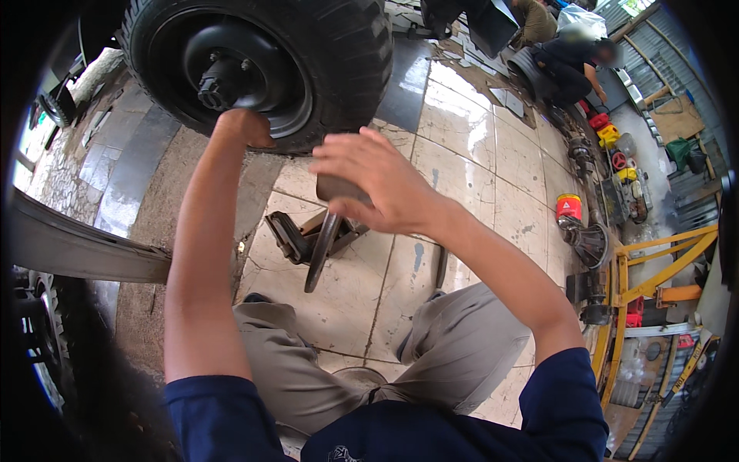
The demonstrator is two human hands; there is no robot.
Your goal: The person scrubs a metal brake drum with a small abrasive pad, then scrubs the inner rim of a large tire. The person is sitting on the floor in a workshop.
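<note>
the left hand (248,128) is held curled by the lower rim of the wheel (258,73); whether anything is gripped cannot be told. the right hand (385,185) is held with fingers outstretched and thumb apart, at the broad end of a dark metal tool (326,240); a firm hold cannot be confirmed. beside it, a dark metal frame (289,237) is seen on the tiled floor (339,323). through a loose hold, the tool could be dropped; were the wheel rolled, the left fingers could be pinched.
</note>
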